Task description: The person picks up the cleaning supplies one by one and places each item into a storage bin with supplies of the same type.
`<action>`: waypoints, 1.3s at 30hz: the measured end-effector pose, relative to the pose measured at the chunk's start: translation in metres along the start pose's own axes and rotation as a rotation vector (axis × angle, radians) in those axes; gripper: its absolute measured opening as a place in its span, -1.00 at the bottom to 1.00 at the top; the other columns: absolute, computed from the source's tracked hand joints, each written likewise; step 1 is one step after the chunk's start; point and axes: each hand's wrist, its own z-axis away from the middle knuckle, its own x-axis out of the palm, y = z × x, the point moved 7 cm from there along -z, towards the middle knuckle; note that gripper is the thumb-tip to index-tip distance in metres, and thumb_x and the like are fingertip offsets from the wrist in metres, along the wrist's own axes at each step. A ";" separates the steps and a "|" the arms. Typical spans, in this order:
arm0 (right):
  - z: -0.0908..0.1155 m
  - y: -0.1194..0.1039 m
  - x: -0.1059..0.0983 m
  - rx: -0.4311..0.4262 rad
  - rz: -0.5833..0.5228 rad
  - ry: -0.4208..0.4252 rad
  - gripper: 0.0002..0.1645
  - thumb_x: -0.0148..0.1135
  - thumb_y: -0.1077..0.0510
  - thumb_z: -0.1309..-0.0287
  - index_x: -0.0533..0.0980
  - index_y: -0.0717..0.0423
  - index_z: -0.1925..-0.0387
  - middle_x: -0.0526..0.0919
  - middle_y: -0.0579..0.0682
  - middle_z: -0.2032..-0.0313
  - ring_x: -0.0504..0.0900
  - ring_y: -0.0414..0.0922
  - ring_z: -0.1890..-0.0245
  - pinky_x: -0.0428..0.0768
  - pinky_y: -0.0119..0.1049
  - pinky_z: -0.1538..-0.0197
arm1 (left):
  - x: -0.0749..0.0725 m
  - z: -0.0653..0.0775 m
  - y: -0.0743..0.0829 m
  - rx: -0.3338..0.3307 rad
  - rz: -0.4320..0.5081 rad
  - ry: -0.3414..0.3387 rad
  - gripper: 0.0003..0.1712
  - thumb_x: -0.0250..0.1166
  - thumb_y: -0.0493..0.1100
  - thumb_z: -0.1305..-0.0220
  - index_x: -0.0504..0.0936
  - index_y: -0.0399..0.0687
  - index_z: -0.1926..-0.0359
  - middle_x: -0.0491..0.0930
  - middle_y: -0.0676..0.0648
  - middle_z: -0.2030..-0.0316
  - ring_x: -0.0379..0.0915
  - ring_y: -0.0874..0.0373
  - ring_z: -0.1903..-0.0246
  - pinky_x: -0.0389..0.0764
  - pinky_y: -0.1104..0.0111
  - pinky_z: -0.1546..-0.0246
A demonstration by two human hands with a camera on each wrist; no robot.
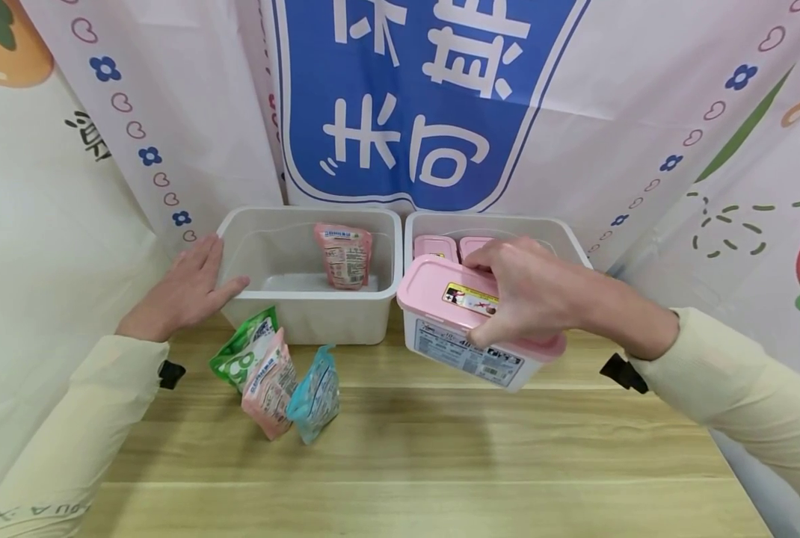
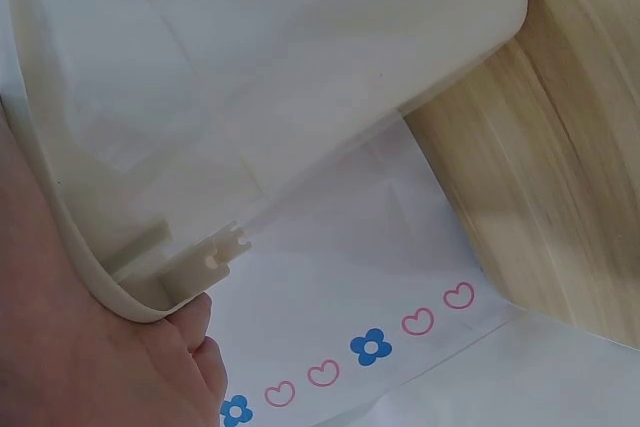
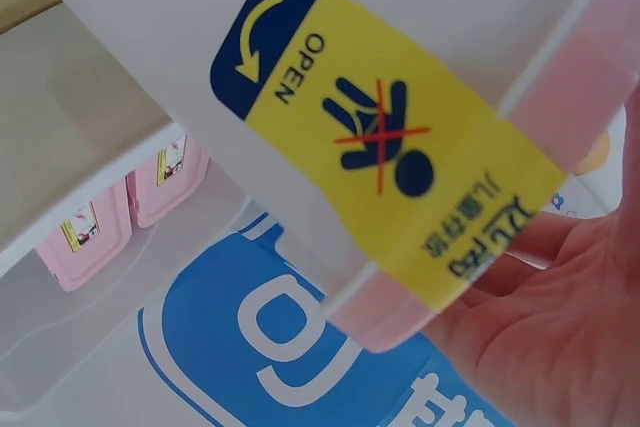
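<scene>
My right hand (image 1: 531, 288) grips a white plastic tub with a pink lid (image 1: 434, 288) from above, thumb on the near side of the lid. The tub hangs tilted in front of the right bin (image 1: 564, 228); the right wrist view shows its yellow "OPEN" sticker (image 3: 375, 127). Inside that bin, two similar pink-lidded tubs (image 1: 435, 246) show, partly hidden by the held one. My left hand (image 1: 188, 288) rests on the left rim of the left bin (image 1: 312, 314), fingers extended along it. A pink pouch (image 1: 346, 258) stands inside the left bin.
On the wooden table (image 1: 400, 478), in front of the left bin, a green pouch (image 1: 238, 359), a pink pouch (image 1: 271, 385) and a blue pouch (image 1: 315, 396) stand close together. A printed cloth (image 1: 575, 142) hangs right behind the bins.
</scene>
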 end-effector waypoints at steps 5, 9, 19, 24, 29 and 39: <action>0.000 0.002 -0.004 0.004 -0.002 -0.008 -0.52 0.57 -0.16 0.24 0.53 -0.05 0.34 0.60 -0.11 0.45 0.59 -0.22 0.48 0.52 -0.35 0.46 | -0.001 0.000 0.001 0.000 0.004 -0.001 0.15 -0.15 0.38 -0.59 -0.44 -0.38 -0.64 -0.52 -0.42 -0.65 -0.49 -0.43 -0.66 -0.30 -0.30 -0.64; -0.001 0.003 -0.006 0.007 0.002 -0.003 -0.52 0.58 -0.16 0.24 0.53 -0.06 0.35 0.60 -0.12 0.47 0.58 -0.23 0.51 0.52 -0.36 0.48 | 0.000 -0.001 0.000 -0.004 -0.006 -0.006 0.15 -0.17 0.39 -0.60 -0.45 -0.39 -0.63 -0.53 -0.42 -0.65 -0.50 -0.42 -0.66 -0.29 -0.30 -0.65; -0.003 0.004 -0.009 0.019 -0.004 -0.027 -0.52 0.58 -0.17 0.20 0.56 -0.06 0.28 0.62 -0.11 0.43 0.61 -0.23 0.49 0.56 -0.34 0.46 | 0.002 -0.001 -0.002 -0.008 -0.011 -0.006 0.16 -0.17 0.41 -0.59 -0.46 -0.37 -0.64 -0.55 -0.40 -0.66 -0.49 -0.42 -0.67 -0.28 -0.30 -0.65; -0.003 0.006 -0.012 0.027 0.009 -0.018 -0.52 0.57 -0.17 0.20 0.59 -0.06 0.26 0.64 -0.13 0.46 0.61 -0.23 0.50 0.54 -0.34 0.47 | 0.001 -0.001 -0.002 -0.005 -0.011 0.004 0.15 -0.17 0.41 -0.59 -0.46 -0.35 -0.64 -0.55 -0.38 -0.66 -0.49 -0.41 -0.67 -0.29 -0.30 -0.65; -0.003 0.010 -0.017 0.051 0.025 -0.012 -0.49 0.56 -0.17 0.21 0.64 -0.04 0.20 0.66 -0.15 0.47 0.61 -0.23 0.52 0.53 -0.33 0.48 | 0.001 -0.001 -0.002 -0.008 -0.006 0.004 0.15 -0.17 0.41 -0.59 -0.46 -0.34 -0.64 -0.56 -0.36 -0.66 -0.49 -0.40 -0.67 -0.29 -0.29 -0.65; 0.000 0.019 -0.023 0.078 -0.032 -0.028 -0.48 0.59 -0.11 0.17 0.66 -0.03 0.13 0.71 -0.12 0.41 0.67 -0.21 0.50 0.61 -0.31 0.44 | 0.000 0.001 -0.001 -0.002 0.003 0.017 0.16 -0.14 0.40 -0.59 -0.45 -0.37 -0.64 -0.55 -0.39 -0.66 -0.49 -0.42 -0.66 -0.28 -0.30 -0.65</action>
